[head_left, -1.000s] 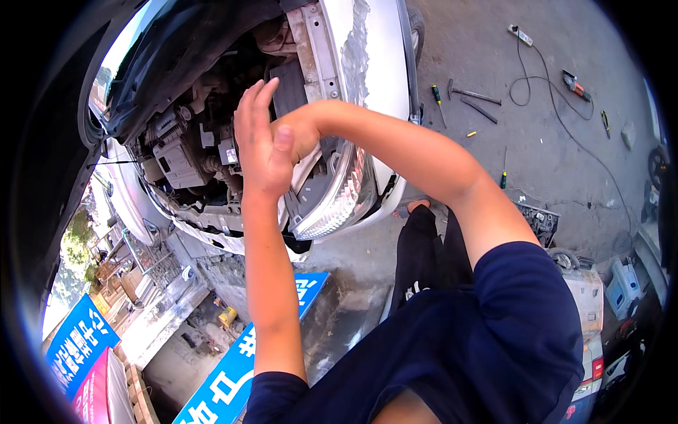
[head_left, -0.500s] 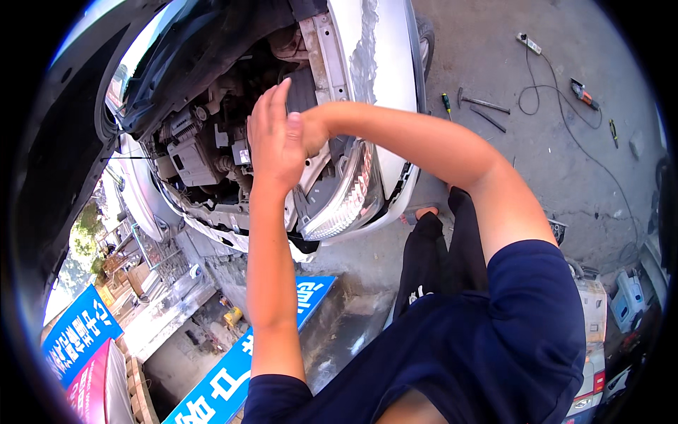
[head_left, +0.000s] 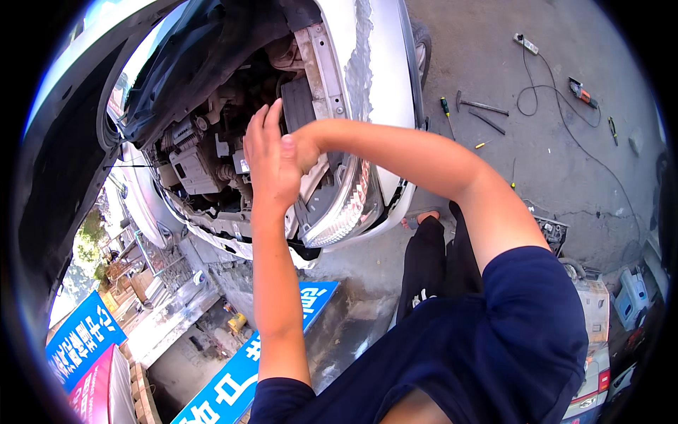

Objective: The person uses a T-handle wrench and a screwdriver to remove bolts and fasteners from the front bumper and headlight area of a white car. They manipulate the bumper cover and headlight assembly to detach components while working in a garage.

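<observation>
Clear curved plastic headlamp (head_left: 346,205) at the front corner of a silver car with its bumper off.
Glossy lens, ribbed inside, sits below scuffed silver bodywork (head_left: 374,71) and beside the exposed grey engine bay (head_left: 205,162). Left hand (head_left: 272,162) is raised just above it, fingers straight and close together; right hand (head_left: 305,145) presses against that palm, grip unclear. Loose tools lie on rough concrete (head_left: 551,162).

A long blue sign with white lettering (head_left: 272,353) lies at the near centre, running from the lower edge up toward the car. At the near left stands another blue sign with white characters (head_left: 81,339), with a pink-red panel (head_left: 102,389) just beside it.
</observation>
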The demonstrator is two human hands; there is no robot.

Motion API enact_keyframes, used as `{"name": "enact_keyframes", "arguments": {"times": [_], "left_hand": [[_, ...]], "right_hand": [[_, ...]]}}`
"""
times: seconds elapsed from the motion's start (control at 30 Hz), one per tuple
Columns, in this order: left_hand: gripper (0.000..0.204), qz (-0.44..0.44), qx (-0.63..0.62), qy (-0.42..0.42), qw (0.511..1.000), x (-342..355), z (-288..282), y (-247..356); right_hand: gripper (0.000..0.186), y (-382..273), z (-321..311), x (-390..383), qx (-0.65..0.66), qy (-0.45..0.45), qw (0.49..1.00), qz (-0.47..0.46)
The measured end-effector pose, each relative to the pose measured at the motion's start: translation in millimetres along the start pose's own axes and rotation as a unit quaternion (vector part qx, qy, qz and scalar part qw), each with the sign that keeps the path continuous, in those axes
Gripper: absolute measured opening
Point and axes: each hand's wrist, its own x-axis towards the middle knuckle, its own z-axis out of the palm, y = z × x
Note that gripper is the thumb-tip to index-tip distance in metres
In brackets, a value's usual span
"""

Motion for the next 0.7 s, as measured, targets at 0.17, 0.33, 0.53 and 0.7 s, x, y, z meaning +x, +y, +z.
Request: {"name": "enact_keyframes", "arguments": {"times": [0.17,0.33,0.53,0.7], "left_hand": [[0.073,0.007,-0.05,0.036,0.998,-4,3,-4],[0.074,0.011,0.016,0.029,0.999,-14,1,5],[0.057,-0.041,-0.092,0.029,0.994,-11,2,-8],[0.051,-0.064,-0.039,0.03,0.997,-13,2,-13]], "right_hand": [[0.029,-1,104,-5,-0.306,0.594,0.732,-0.132],[0.024,-5,81,6,-0.219,0.412,0.881,0.078],[0.036,-27,13,-14,-0.008,-0.003,0.999,0.044],[0.026,-3,97,-6,-0.304,0.57,0.746,-0.163]]}}
